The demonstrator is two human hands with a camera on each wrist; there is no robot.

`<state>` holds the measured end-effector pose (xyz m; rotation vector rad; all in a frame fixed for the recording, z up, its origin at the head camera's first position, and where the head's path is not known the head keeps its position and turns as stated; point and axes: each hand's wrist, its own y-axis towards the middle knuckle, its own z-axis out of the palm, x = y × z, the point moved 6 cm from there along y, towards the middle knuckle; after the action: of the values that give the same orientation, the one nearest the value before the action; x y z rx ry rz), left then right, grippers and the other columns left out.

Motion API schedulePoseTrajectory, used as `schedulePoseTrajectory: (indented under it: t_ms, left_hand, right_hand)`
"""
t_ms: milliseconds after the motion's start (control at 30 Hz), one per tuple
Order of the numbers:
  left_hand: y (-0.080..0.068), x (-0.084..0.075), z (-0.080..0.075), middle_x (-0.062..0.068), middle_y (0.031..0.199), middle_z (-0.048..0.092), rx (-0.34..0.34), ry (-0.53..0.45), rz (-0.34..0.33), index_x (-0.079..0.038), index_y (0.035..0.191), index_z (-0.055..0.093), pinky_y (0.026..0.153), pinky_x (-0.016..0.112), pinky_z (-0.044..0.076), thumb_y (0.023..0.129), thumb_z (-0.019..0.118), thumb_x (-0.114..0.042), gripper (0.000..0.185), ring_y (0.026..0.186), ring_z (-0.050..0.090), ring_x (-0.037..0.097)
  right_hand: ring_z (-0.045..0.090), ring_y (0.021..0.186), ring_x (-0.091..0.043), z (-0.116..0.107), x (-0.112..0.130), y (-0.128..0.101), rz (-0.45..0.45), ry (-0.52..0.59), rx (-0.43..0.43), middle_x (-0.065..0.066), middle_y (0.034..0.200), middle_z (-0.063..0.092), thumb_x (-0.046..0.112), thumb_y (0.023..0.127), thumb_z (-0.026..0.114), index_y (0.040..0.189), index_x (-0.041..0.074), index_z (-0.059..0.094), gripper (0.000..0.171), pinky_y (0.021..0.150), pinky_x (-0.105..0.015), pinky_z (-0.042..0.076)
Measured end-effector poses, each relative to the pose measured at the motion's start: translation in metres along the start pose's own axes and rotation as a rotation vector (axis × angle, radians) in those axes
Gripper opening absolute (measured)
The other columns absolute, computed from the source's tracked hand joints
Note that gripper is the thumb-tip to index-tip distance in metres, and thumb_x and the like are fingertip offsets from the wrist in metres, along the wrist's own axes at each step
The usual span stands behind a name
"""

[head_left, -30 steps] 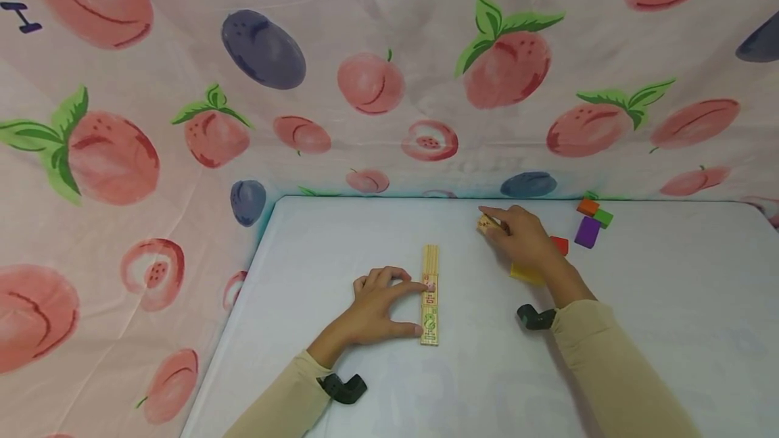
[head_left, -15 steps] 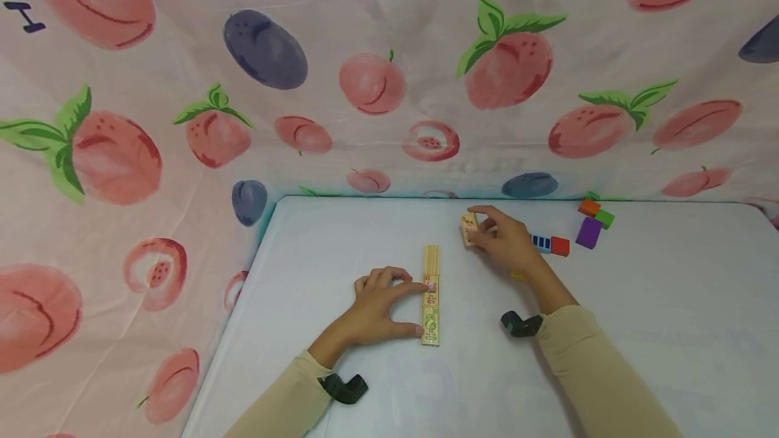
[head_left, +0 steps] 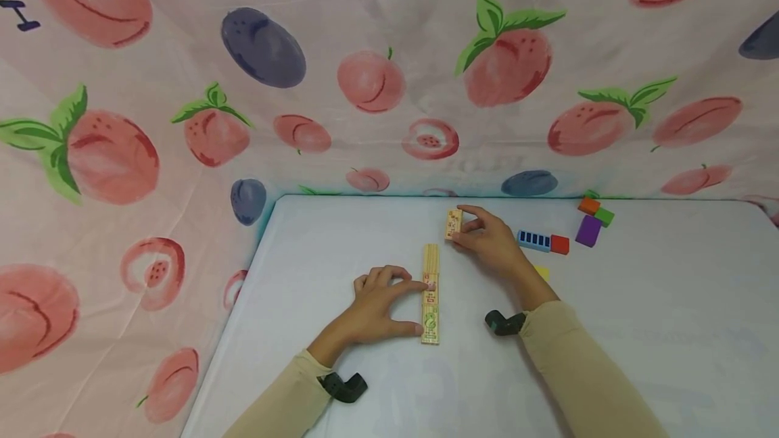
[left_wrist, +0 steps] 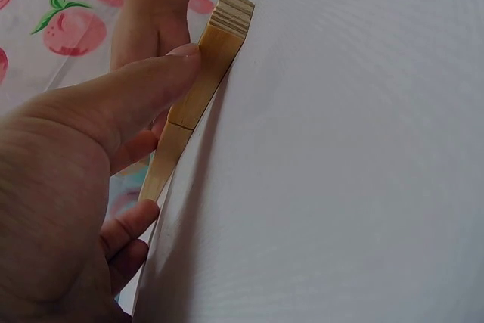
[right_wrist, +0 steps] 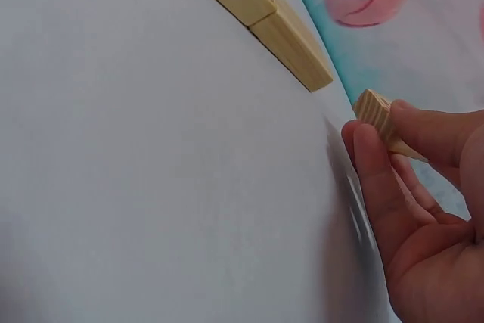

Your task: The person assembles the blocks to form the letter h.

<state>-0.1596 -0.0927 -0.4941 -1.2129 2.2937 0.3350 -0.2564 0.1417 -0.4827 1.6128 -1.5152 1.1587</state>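
Three rectangular wooden blocks stand end to end in a row point(head_left: 431, 320) on the white table: the nearest has a green print, the middle one a red print, the far one plain grain on top. My left hand point(head_left: 379, 309) lies at the row's left side, index fingertip on the middle block and straight thumb against the nearest block's side point(left_wrist: 208, 73). Beyond the far end and slightly right, my right hand point(head_left: 491, 243) pinches another printed wooden block point(head_left: 453, 224) between thumb and fingers. In the right wrist view this block point(right_wrist: 374, 111) is tilted, its grained end showing.
Right of my right hand lie a blue block with dark bars point(head_left: 533, 240) and a red block point(head_left: 560, 244). A yellow piece point(head_left: 541, 273) is partly behind my wrist. Further right are purple point(head_left: 588, 230), green point(head_left: 604, 217) and orange point(head_left: 588, 205) blocks. Fruit-printed cloth point(head_left: 371, 80) borders the table.
My right hand has moved left with the wooden block, which has turned more upright in the head view. The blue block has come into sight. My left hand and the row have stayed still.
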Motion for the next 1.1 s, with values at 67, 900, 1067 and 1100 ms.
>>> schedulePoseTrajectory:
  t_ms: [67, 900, 1067, 1100]
  left_hand:
    - [0.0, 0.0, 0.0, -0.005, 0.141, 0.044, -0.003, -0.002, -0.001, -0.053, 0.142, 0.053, 0.102, 0.054, 0.02, 0.081, 0.079, -0.06, 0.066, 0.134, 0.034, 0.02]
    - [0.001, 0.001, 0.0, -0.006, 0.139, 0.044, -0.019, 0.009, 0.023, -0.052, 0.142, 0.053, 0.1, 0.052, 0.021, 0.081, 0.079, -0.06, 0.067, 0.131, 0.035, 0.019]
    - [0.001, 0.001, 0.0, -0.006, 0.139, 0.044, -0.014, 0.01, 0.02, -0.052, 0.142, 0.053, 0.1, 0.052, 0.021, 0.081, 0.079, -0.06, 0.067, 0.132, 0.035, 0.019]
    - [0.0, 0.001, 0.0, -0.006, 0.139, 0.044, -0.013, 0.01, 0.017, -0.052, 0.142, 0.053, 0.1, 0.053, 0.021, 0.081, 0.079, -0.06, 0.067, 0.132, 0.035, 0.019]
  right_hand:
    - [0.072, 0.099, -0.024, 0.006, -0.001, 0.003, 0.022, 0.068, 0.018, -0.018, 0.117, 0.062, 0.016, 0.093, 0.076, 0.154, 0.021, 0.046, 0.068, 0.081, -0.03, 0.06]
    - [0.062, 0.063, -0.014, 0.026, -0.002, 0.024, 0.078, 0.064, 0.036, -0.016, 0.117, 0.065, 0.018, 0.094, 0.075, 0.152, 0.026, 0.049, 0.064, 0.06, -0.028, 0.054]
    - [0.06, 0.061, -0.013, 0.028, -0.001, 0.024, 0.085, 0.086, 0.061, -0.016, 0.117, 0.065, 0.018, 0.093, 0.076, 0.151, 0.027, 0.05, 0.064, 0.059, -0.027, 0.052]
    - [0.06, 0.061, -0.013, 0.029, -0.001, 0.024, 0.081, 0.081, 0.064, -0.016, 0.117, 0.065, 0.018, 0.092, 0.076, 0.151, 0.027, 0.051, 0.064, 0.059, -0.027, 0.052]
